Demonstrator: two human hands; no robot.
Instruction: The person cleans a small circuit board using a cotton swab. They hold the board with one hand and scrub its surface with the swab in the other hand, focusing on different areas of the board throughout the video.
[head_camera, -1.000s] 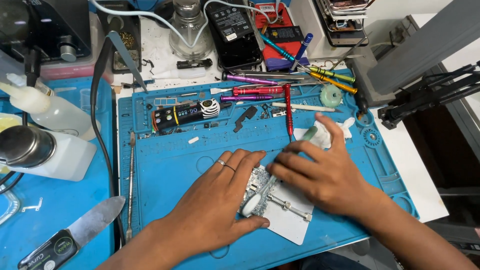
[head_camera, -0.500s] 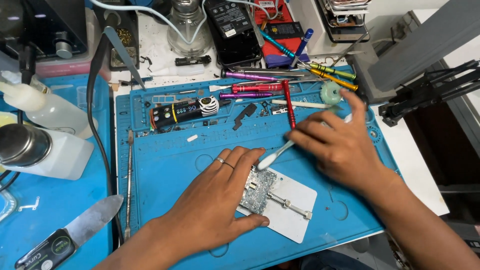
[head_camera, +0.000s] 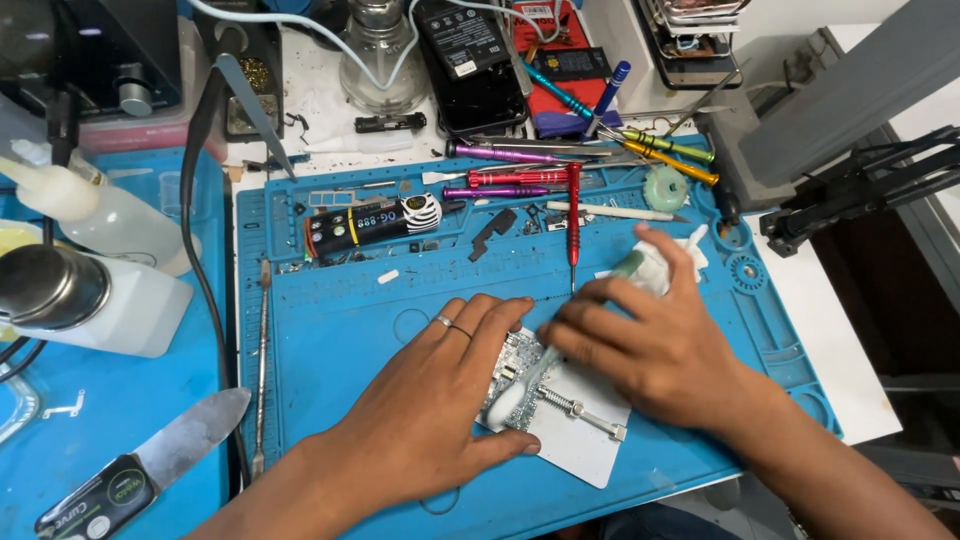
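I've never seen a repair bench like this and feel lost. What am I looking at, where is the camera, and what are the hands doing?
The single view comes from a camera worn on the person's head, looking down at their own bare hands. The left hand lies flat, pressing down a small circuit board clamped on a white holder plate. The right hand holds a white brush, its tip on the board, and some white tissue. All this sits on a blue work mat. Along the mat's far edge lie coloured screwdrivers; a metal spatula lies to the left.
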